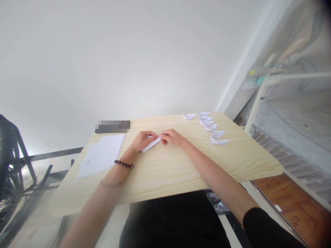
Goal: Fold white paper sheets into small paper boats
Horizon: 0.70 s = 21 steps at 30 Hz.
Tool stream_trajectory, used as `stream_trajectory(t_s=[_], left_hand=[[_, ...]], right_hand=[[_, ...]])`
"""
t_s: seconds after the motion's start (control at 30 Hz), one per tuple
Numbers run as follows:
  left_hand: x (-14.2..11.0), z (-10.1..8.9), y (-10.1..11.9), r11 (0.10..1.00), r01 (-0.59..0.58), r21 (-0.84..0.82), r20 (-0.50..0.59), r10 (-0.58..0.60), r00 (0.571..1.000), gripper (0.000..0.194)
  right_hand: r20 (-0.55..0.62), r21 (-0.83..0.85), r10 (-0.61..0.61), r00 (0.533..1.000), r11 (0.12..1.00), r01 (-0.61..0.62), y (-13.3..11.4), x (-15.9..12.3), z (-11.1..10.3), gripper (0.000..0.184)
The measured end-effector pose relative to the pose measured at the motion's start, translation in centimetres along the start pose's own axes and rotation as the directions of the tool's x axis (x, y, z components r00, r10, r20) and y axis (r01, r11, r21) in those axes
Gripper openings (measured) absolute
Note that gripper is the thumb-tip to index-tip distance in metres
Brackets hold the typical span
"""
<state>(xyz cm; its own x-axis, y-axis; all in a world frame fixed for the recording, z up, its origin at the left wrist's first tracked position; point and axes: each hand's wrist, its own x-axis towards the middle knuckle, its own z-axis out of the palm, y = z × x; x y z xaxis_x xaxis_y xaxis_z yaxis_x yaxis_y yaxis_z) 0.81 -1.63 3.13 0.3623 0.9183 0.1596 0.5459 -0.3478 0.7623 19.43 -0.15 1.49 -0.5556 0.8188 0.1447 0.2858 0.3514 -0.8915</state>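
A folded piece of white paper (150, 146) lies at the middle of the wooden table, tilted slightly, between my two hands. My left hand (143, 139), with a dark bead bracelet at the wrist, grips it from the left, thumb along its upper side. The fingertips of my right hand (171, 137) pinch its right-hand tip, close to the left thumb. Part of the paper is hidden beneath the left fingers. Off to the right, several folded white paper boats (219, 141) stand in an uneven row, and one more paper boat (189, 117) sits near the back edge.
Flat white paper sheets (100, 155) are stacked on the left of the table (165, 182). Behind them lies a dark, pixelated long object (112, 126). A white wall rises behind the table. A white metal frame (258, 96) stands at right, a black chair-like frame (15, 162) at left.
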Motion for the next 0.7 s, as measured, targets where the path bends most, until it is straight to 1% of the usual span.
stream_trajectory(t_s=[0.1,0.23,0.37,0.57,0.7], left_hand=[[0.05,0.00,-0.15,1.000,-0.005,0.012,0.018,0.005,1.000,0.042],[0.04,0.03,-0.15,1.000,-0.021,0.009,0.032,0.021,0.999,0.041],[0.00,0.09,-0.07,1.000,-0.018,0.004,0.025,0.018,1.000,0.042],[0.09,0.01,-0.33,1.000,0.016,-0.006,-0.020,-0.017,1.000,0.041],[0.21,-0.04,-0.55,1.000,0.028,-0.013,-0.029,-0.029,0.999,0.040]], right_hand=[[-0.018,-0.086,-0.005,1.000,0.996,0.003,-0.15,-0.07,0.13,0.024],[-0.007,-0.112,-0.017,1.000,0.994,0.016,-0.19,-0.13,0.10,0.024],[0.011,-0.085,-0.012,1.000,0.996,0.013,-0.08,-0.08,-0.05,0.022],[0.047,0.015,0.002,0.999,1.000,-0.003,0.18,0.09,-0.12,0.019],[0.045,0.046,0.005,0.999,0.999,-0.007,0.47,0.14,-0.11,0.017]])
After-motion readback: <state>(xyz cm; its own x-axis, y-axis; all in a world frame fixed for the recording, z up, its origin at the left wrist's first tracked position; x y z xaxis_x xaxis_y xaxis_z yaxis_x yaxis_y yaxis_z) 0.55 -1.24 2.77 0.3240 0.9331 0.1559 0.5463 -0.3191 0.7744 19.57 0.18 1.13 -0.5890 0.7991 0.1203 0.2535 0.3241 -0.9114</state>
